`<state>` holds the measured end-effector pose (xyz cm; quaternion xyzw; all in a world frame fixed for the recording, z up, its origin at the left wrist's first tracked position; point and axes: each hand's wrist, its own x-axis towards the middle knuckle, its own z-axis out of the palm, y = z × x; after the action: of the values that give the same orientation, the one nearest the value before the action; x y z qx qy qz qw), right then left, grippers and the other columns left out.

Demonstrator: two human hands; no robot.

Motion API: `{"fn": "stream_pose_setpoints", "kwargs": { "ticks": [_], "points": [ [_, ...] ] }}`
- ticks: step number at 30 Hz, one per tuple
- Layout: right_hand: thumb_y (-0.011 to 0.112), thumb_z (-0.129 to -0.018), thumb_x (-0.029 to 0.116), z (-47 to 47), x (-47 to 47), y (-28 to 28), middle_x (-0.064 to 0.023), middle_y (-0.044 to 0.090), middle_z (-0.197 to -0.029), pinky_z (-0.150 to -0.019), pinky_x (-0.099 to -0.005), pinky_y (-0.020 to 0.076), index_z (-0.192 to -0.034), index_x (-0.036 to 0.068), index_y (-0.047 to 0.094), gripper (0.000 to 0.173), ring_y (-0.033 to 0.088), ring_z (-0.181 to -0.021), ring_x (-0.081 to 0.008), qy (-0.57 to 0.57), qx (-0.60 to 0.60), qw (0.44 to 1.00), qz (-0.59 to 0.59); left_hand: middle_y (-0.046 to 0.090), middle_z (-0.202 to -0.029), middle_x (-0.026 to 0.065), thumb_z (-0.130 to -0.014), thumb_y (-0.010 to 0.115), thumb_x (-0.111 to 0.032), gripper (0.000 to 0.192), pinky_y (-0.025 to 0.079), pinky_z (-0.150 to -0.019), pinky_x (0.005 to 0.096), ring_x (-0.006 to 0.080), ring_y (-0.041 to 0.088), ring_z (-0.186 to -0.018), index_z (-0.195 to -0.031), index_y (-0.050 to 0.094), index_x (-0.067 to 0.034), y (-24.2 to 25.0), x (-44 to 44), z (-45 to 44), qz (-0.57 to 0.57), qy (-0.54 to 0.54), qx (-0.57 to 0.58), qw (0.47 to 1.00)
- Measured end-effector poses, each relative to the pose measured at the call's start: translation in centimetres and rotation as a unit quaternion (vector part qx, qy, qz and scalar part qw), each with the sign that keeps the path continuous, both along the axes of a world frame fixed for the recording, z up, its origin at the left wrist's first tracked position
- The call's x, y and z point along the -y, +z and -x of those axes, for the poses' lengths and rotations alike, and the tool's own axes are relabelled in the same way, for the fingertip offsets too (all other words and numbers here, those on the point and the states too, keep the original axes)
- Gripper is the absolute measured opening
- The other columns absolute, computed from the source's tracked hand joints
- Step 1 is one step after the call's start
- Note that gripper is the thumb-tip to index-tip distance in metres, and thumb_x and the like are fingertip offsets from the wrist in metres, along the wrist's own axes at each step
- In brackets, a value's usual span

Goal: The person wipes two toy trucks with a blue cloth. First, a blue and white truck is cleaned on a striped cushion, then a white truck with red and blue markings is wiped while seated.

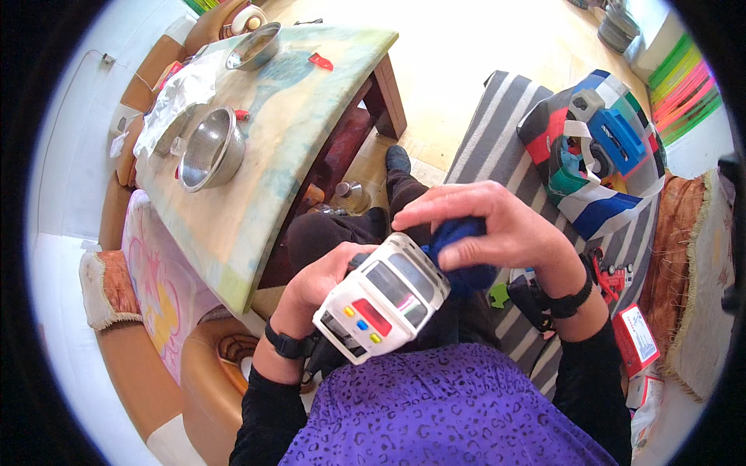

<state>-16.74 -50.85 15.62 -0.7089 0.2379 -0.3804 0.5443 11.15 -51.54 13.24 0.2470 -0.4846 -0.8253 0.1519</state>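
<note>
My left hand [317, 282] grips a white toy vehicle [402, 274] by its side, above my lap. The toy has dark windows, a red panel and small orange, blue and yellow-green buttons; its wheels are mostly hidden. My right hand [495, 227] curls around a bunched dark blue cloth [460, 236], with thumb and fingers on either side of it. The cloth lies against or just beside the toy's far end; I cannot tell whether they touch. Below my right wrist, a black object [527, 300] and a green toy piece [499, 295] lie on the striped seat.
At left stands a table [297, 151] with a steel bowl [213, 151], another metal bowl [253, 46] and a red wrapper [321, 61]. A bag of toys [588, 204] rests on the striped seat [495, 128] at right, near a red toy vehicle [612, 276] and a red box [635, 341].
</note>
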Motion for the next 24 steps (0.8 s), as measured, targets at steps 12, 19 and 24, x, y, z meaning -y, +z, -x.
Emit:
{"fn": "stream_pose_setpoints", "kwargs": {
  "ticks": [12, 19, 24],
  "points": [
    [0.078, -0.085, 0.021, -2.0, -1.0, -0.8, -0.0152, 0.069, -0.085, -0.077, -0.0366, 0.0551, -0.097, 0.001, 0.075, 0.023, 0.071, -0.082, -0.0276, -0.108, -0.108, 0.987, 0.045, 0.068, -0.113, 0.0035, -0.077, 0.085, -0.027, 0.062, 0.048, -0.093, 0.0277, 0.0065, 0.059, -0.104, -0.126, 0.06, 0.002, -2.2, 0.9, 0.9, 0.054, -0.141, 0.041, 0.988],
    [0.069, -0.094, 0.028, -0.1, 0.6, -3.3, -0.0122, 0.07, -0.077, -0.072, -0.0312, 0.053, -0.099, -0.003, 0.073, 0.031, 0.066, -0.074, -0.015, -0.344, -0.143, 0.925, -0.072, 0.068, -0.12, 0.0083, -0.071, 0.09, -0.02, 0.074, 0.048, -0.098, 0.0293, 0.0106, 0.061, -0.109, -0.131, 0.056, 0.007, 1.1, 0.5, -0.8, 0.218, 0.056, 0.026, 0.974],
    [0.064, -0.095, 0.023, 1.8, 0.4, -4.4, 0.0017, 0.064, -0.081, -0.067, -0.0218, 0.0472, -0.098, 0.0, 0.071, 0.025, 0.057, -0.073, -0.0054, -0.347, 0.036, 0.919, -0.185, 0.067, -0.103, 0.0098, -0.067, 0.087, -0.014, 0.055, 0.05, -0.086, 0.0299, 0.0183, 0.065, -0.093, -0.115, 0.065, 0.002, 1.4, 1.0, -1.5, 0.425, 0.124, 0.109, 0.89]
  ]
}}
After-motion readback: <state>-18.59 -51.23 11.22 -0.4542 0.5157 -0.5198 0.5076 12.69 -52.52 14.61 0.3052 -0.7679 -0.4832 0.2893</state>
